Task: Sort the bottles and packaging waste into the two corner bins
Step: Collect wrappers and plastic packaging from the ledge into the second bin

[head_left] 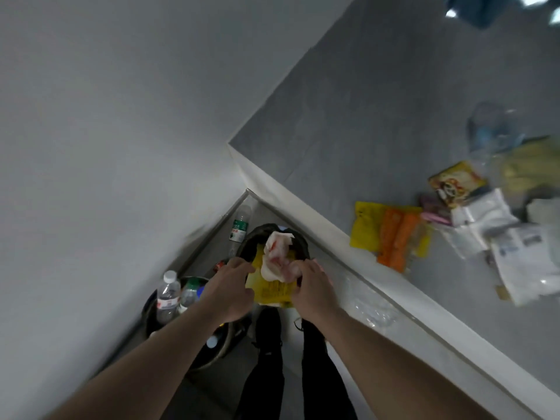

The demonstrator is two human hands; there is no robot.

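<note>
Both hands (230, 291) (312, 286) gripping yellow wrapper (271, 287), long axis toward corner, over bin (253, 237).

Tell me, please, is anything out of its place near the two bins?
Yes. One plastic bottle with a green label lies on the floor in the corner, behind the packaging bin, not with the other bottles in the bottle bin.

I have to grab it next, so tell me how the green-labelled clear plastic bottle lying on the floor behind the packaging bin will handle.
The green-labelled clear plastic bottle looks empty, so probably light and easily dented. It lies on its side against the wall, so a nudge would likely roll it. Its smooth plastic may slip; gripping the neck seems safer.
</note>
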